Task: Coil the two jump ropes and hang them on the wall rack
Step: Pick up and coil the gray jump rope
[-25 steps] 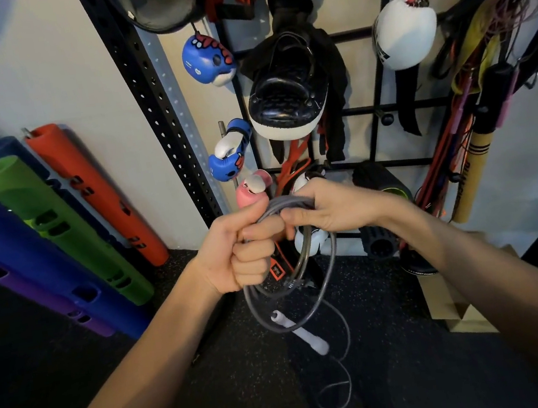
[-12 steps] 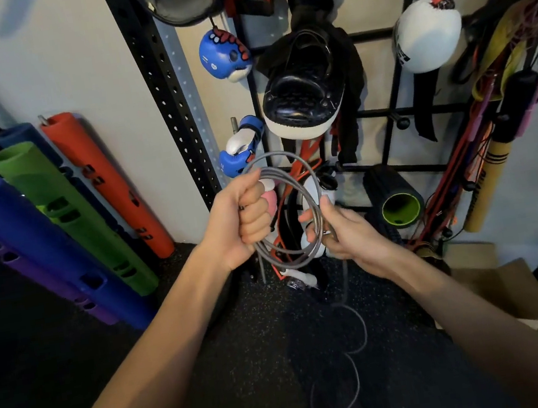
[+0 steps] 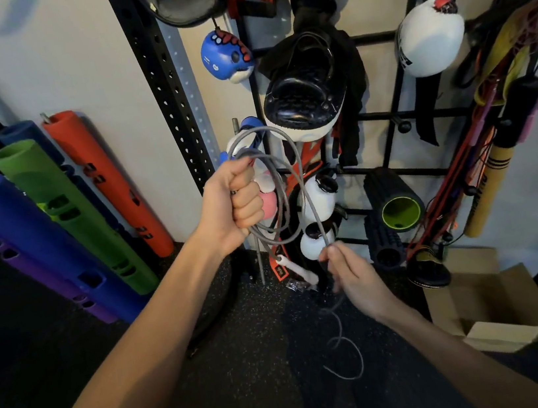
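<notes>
A grey jump rope (image 3: pixel 293 165) is gathered in several loops in my left hand (image 3: pixel 235 205), which is a closed fist around the coils at chest height in front of the wall rack (image 3: pixel 383 115). Lower and to the right, my right hand (image 3: pixel 353 275) pinches the loose strand of the same rope. From there the free end (image 3: pixel 345 348) trails down and curls on the black floor. One white handle (image 3: pixel 295 269) dangles below the coil. I cannot pick out a second jump rope.
The black grid rack carries boxing gloves, a black focus pad (image 3: pixel 304 98), a white ball (image 3: pixel 427 39), resistance bands (image 3: pixel 500 91) and foam rollers (image 3: pixel 396 206). Coloured foam tubes (image 3: pixel 64 211) lean on the wall at left. An open cardboard box (image 3: pixel 489 307) sits on the floor at right.
My right hand left the coil and slid down the loose strand, away from my left fist. The loops now stand taller above my left hand, and less rope lies on the floor.
</notes>
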